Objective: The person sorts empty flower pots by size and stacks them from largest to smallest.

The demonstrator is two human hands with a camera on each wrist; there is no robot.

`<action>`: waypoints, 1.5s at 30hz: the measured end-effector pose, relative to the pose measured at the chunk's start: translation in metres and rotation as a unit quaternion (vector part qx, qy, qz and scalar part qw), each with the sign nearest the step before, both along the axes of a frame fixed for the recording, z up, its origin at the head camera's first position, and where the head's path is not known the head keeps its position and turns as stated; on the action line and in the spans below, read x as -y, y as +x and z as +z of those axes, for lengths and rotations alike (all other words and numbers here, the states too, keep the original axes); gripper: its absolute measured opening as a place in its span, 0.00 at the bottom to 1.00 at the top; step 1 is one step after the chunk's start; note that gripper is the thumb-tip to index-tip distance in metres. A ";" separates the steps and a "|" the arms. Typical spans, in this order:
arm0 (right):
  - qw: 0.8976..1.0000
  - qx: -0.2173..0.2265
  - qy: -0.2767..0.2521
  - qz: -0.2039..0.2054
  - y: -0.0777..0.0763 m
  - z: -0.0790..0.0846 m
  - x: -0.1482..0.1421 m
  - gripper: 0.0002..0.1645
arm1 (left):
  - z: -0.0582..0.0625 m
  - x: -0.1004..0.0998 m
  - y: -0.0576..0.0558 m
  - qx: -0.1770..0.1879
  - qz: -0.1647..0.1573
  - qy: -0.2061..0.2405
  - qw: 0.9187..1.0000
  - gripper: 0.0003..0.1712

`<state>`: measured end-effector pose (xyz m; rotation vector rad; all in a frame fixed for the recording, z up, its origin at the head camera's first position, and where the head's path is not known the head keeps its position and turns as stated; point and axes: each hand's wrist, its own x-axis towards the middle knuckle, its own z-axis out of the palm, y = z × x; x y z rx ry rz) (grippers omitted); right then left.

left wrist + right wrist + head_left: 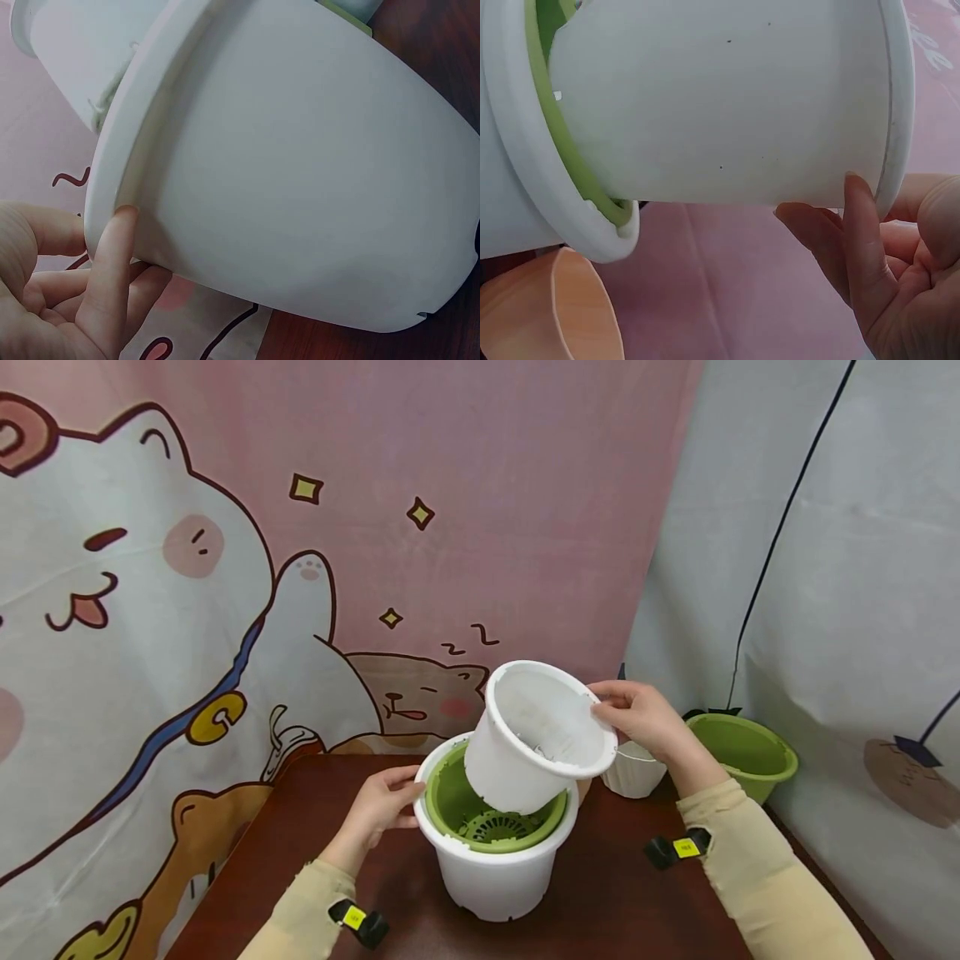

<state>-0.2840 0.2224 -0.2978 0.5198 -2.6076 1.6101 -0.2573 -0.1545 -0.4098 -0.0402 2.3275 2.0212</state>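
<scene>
- White inner pot: the right hand pinches its rim, thumb over the lip and fingers pressed to the outer wall just under it. The pot is tilted, mouth towards the camera, its base dipping into the larger pot below but not yet seated.
- The left hand has its fingers laid nearly straight against the rim and side of the large white pot, steadying it rather than clasping it.
- That large pot stands upright on the dark brown table. A green liner with a slotted floor sits nested inside it, and the tilted pot's base hangs just above that floor.
- Step in hand, as I judge it: the white inner pot is midway between in and out of the green liner; the frames alone do not say which way.
- The next move calls for squaring the tilted pot with the liner's mouth so that its wall does not catch the green rim, while the left hand keeps the stack from sliding.
- Further out: a small white pot and a green pot stand at the table's far right; a tan cup shows in the right wrist view behind the large pot.
</scene>
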 end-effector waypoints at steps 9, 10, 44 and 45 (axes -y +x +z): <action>0.999 -0.007 0.035 0.003 -0.002 -0.005 0.016 0.23 | 0.000 -0.001 0.001 -0.003 0.002 -0.001 1.000 0.22; 0.999 -0.008 0.040 0.002 -0.002 -0.005 0.018 0.23 | 0.000 -0.001 0.001 -0.005 0.002 -0.002 1.000 0.22; 0.992 -0.017 0.125 -0.015 -0.015 -0.040 0.054 0.17 | -0.001 0.001 0.000 -0.003 0.002 -0.006 1.000 0.22; 0.992 -0.016 0.123 -0.017 -0.015 -0.041 0.055 0.17 | -0.001 0.001 0.000 -0.003 0.002 -0.006 1.000 0.22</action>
